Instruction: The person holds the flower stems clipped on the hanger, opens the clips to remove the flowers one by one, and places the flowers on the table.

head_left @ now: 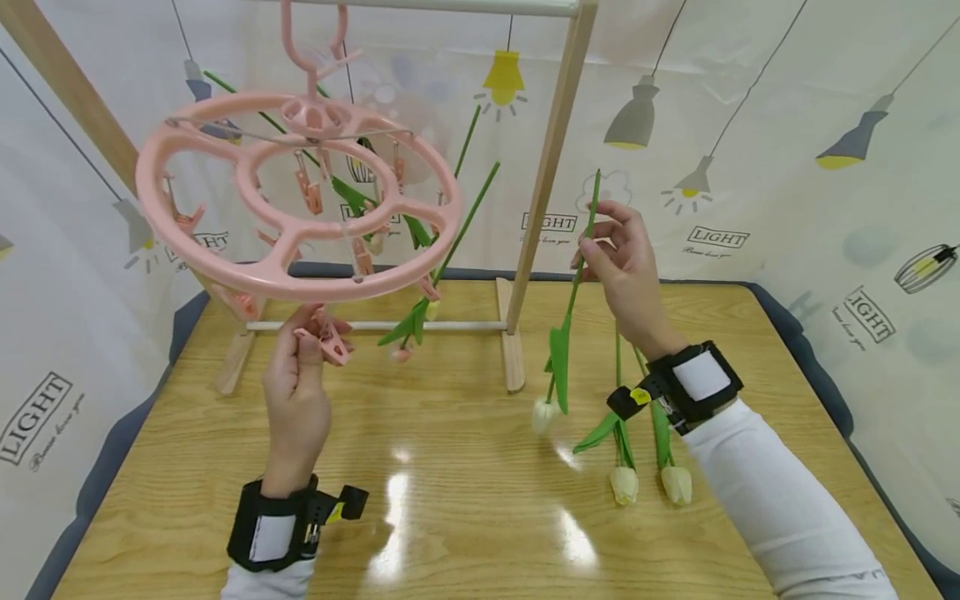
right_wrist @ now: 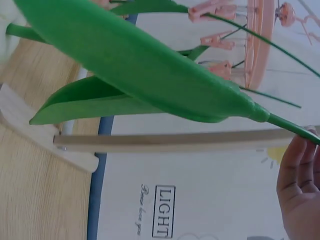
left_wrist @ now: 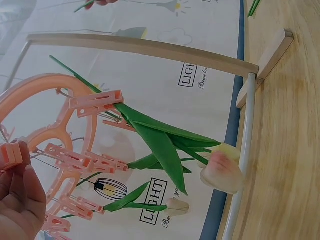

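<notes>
My left hand (head_left: 296, 383) pinches a pink clothespin (head_left: 330, 337) at the near rim of a round pink hanger (head_left: 300, 287). In the left wrist view, the fingers sit round that clip at the left edge. Off to the right, my right hand (head_left: 618, 258) holds an artificial white tulip (head_left: 546, 414) by its green stem, bloom hanging down. Its broad leaf (right_wrist: 150, 70) fills much of the right wrist view. Several tulips hang head down from other clips on the hanger, among them a pink-white one (left_wrist: 222, 172).
The hanger hangs from a wooden stand (head_left: 555, 158) with a white top bar. Two white tulips (head_left: 624, 485) lie on the wooden table (head_left: 450, 500) beneath my right forearm. Behind the table stands a printed cloth backdrop (head_left: 787, 192).
</notes>
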`<state>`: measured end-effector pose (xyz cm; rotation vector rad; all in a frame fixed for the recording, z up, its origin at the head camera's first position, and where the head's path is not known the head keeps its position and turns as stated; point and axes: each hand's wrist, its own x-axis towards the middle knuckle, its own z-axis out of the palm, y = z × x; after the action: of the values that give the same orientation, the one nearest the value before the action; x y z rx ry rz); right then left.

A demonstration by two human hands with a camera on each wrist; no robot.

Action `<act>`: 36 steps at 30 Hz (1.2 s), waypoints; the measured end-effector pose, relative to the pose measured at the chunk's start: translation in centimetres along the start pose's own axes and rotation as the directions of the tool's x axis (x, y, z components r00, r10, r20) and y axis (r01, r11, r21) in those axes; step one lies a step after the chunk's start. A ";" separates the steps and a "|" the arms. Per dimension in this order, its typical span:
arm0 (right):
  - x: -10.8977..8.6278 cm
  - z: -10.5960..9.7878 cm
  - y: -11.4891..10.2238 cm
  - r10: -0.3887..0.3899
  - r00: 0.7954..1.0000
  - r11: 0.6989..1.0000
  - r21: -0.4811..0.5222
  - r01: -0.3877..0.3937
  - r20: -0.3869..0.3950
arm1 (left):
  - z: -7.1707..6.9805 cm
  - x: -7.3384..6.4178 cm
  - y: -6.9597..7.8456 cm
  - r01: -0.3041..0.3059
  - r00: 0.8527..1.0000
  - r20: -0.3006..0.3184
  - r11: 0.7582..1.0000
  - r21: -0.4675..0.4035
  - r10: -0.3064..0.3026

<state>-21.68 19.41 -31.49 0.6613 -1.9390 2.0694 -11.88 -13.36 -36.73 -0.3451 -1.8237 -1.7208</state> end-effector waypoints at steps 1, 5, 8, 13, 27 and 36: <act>0.1 -0.3 0.0 -0.002 1.000 1.000 -0.009 0.001 -0.007 | 0.0 0.0 0.0 0.000 1.000 -0.003 1.000 0.007 0.000; 0.5 -1.6 0.0 -0.002 0.999 1.000 0.004 0.003 -0.037 | -0.2 -0.1 0.0 -0.001 1.000 -0.005 1.000 0.007 0.001; 0.8 -2.6 -0.3 0.013 0.998 1.000 0.007 -0.013 -0.067 | -0.3 -0.1 0.0 0.000 1.000 -0.007 1.000 0.003 0.000; 1.0 -4.5 -0.7 0.047 0.991 0.997 -0.058 -0.055 -0.124 | -0.3 0.0 0.0 -0.012 1.000 -0.005 1.000 0.022 0.013; 1.5 -10.2 -0.5 0.106 0.964 0.887 -0.414 -0.203 -0.244 | -0.4 0.0 -0.1 -0.025 1.000 -0.004 0.999 0.047 0.026; 0.9 -12.6 0.0 0.120 0.957 0.766 -0.588 -0.258 -0.264 | -0.4 0.1 -0.2 -0.058 0.998 0.005 0.998 0.008 0.058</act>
<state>-24.56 31.70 -31.37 0.0890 -2.4277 1.3536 -11.96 -13.74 -36.85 -0.3953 -1.8063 -1.6738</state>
